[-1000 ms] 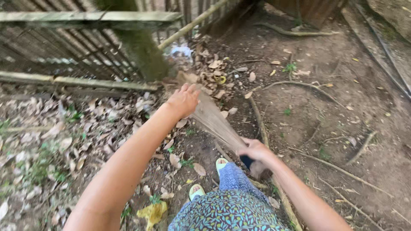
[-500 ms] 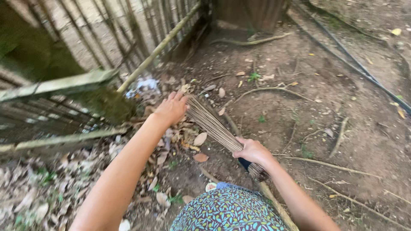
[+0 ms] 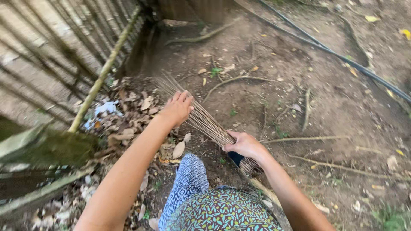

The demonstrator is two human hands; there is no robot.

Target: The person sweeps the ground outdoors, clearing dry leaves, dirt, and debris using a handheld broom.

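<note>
Broom: bundle of thin tan stiff sticks bound at one end [image 3: 201,117], lying over bare dirt in mid-frame, bristle tips fanned toward 11 o'clock, bound end toward 5 o'clock.
Long axis: runs 11 o'clock to 5 o'clock, slanting across the ground in front of the person.
Right hand: right hand [image 3: 245,145] wrapped around the bundle near its bound end; fingers curled tight round the sticks, thumb side up. A dark band sits just under the grip.
Left hand: left hand [image 3: 176,109] laid flat on top of the bristles about midway along; fingers straight, close together, slightly fanned at the tips, pressing down and not pinching.
Relation of hands: left hand lies at 10 o'clock from the right hand, farther out along the same axis. The left is nearer the bristle tips, the right nearer the bound end.
Bristle tips: spread just past the left fingertips, at the edge of a heap of dry brown leaves [image 3: 132,113].
Leaf heap: at 9 o'clock from the broom, against a fence of bamboo slats [image 3: 100,77]; a scrap of pale blue-white litter [image 3: 105,107] lies in it.
Ground: bare brown soil with exposed roots [image 3: 239,79] at 12 o'clock; a black hose [image 3: 342,57] crosses at 2 o'clock.
Containers: none in view.
Clothing: patterned blue-green fabric [image 3: 214,209] at 6 o'clock.
</note>
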